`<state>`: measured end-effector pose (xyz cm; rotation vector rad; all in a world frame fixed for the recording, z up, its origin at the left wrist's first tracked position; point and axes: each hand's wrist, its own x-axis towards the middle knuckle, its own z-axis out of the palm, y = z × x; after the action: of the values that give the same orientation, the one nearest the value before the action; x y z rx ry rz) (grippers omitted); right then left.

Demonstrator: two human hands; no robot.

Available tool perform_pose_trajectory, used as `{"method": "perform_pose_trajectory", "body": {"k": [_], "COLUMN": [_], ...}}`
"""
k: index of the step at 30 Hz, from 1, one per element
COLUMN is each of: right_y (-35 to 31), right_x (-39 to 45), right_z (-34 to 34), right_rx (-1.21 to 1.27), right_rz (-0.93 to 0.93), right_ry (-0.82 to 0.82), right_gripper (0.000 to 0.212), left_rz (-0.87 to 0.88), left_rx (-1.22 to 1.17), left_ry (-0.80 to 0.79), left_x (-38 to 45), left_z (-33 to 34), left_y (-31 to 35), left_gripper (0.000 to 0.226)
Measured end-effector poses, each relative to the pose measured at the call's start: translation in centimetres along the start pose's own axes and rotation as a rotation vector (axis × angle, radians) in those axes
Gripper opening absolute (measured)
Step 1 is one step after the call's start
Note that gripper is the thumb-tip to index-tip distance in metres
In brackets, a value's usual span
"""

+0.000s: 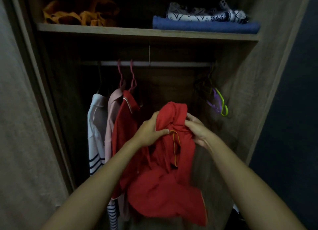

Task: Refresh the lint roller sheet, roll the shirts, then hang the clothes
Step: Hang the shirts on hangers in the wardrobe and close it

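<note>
1. Open wardrobe, dim light. Both hands hold a red shirt up in front of the hanging space, below the rail.
2. Left hand: fingers curled round a bunch of cloth near the collar, thumb pressed on the fabric beside a yellow-edged seam.
3. Right hand: fingertips pinching the cloth at the collar's other side. The rest of the shirt hangs slack and crumpled.
4. No hanger visible inside the shirt; cannot tell if one is hidden in the folds.
5. On the rail: a striped white shirt, a pink garment and a hung red shirt at left; spare hangers, green and purple, at right.
6. Judgement: hanging step. To do it well, shake the shirt flat, find the neck opening, take a spare hanger and feed it in so both shoulders seat evenly.
7. Hook it in the free stretch of rail, collar straight, not crowding the neighbours.
</note>
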<state>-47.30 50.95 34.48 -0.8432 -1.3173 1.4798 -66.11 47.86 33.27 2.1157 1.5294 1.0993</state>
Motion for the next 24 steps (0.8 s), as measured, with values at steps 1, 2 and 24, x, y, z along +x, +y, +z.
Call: {"method": "perform_pose_trajectory", "body": {"k": [1, 2, 24], "right_y": [0.2, 0.6, 5.4], "right_x": [0.0, -0.2, -1.4], "right_z": [-0.4, -0.9, 0.4], "right_rx": [0.004, -0.017, 0.103], "right_rz": [0.0, 0.007, 0.087], "right_ry": [0.025, 0.034, 0.055], "right_gripper": [0.019, 0.017, 0.035], "left_rz": [-0.008, -0.015, -0.185], "left_rx": [-0.009, -0.027, -0.53], "left_ry": [0.033, 0.057, 0.06], "left_x": [0.0, 0.0, 0.1], "left_z": [0.0, 0.1, -0.2], "left_y": [-0.5, -1.0, 0.5], "left_gripper": [0.077, 0.071, 0.064]}}
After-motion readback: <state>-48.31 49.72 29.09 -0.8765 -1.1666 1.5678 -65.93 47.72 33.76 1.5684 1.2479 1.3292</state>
